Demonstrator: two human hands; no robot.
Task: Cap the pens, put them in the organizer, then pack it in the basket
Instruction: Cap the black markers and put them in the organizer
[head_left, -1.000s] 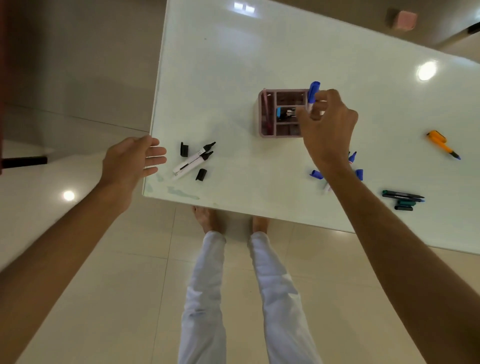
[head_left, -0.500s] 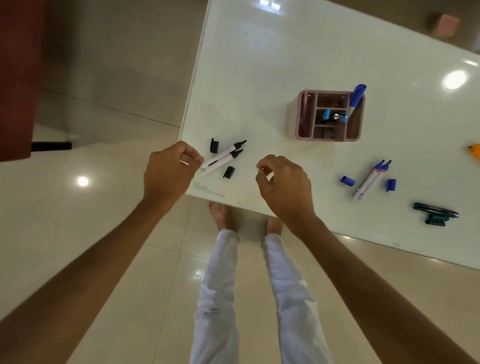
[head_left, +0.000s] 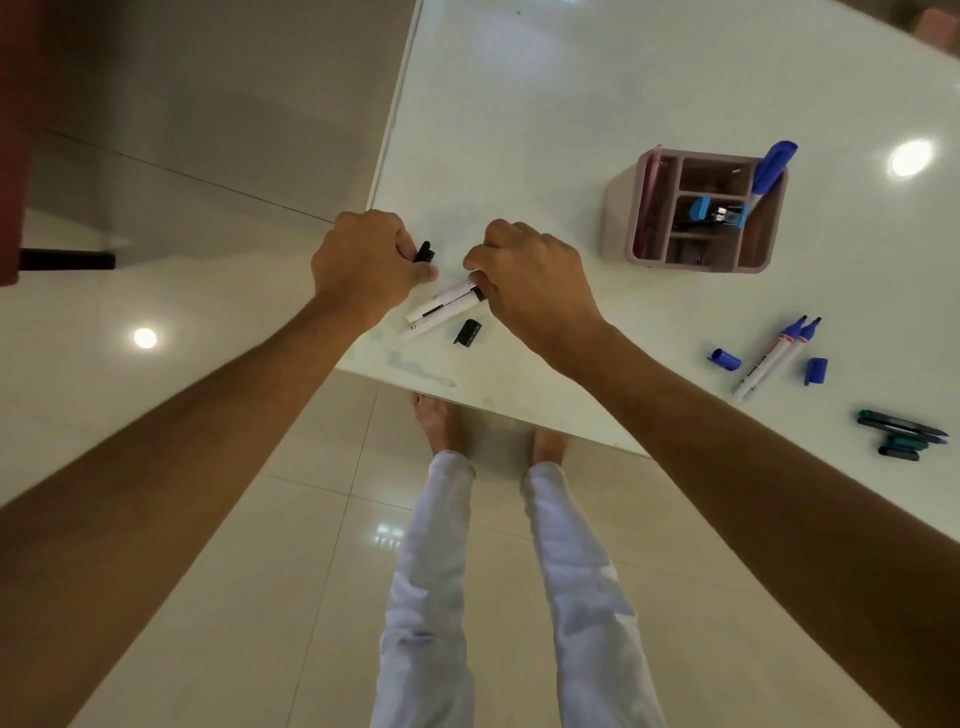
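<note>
Two white markers with black tips (head_left: 441, 310) lie side by side near the table's left corner. My right hand (head_left: 530, 283) pinches their tip ends. My left hand (head_left: 366, 262) grips a black cap (head_left: 424, 253) just left of them. A second black cap (head_left: 467, 332) lies below the markers. The pink organizer (head_left: 618, 218) stands to the right with a capped blue marker (head_left: 771, 166) upright in it. Two uncapped blue markers (head_left: 776, 356) and two blue caps (head_left: 723, 358) lie at the right. The basket is not in view.
Dark green pens and caps (head_left: 901, 434) lie near the right edge. The white table (head_left: 571, 78) ends at its front edge just below the markers, over the tiled floor and my feet. A red object (head_left: 13, 130) with a black bar sits at far left.
My right hand left the blue marker in the organizer and came down onto the black-tipped markers. My left hand reached in and took hold of a black cap.
</note>
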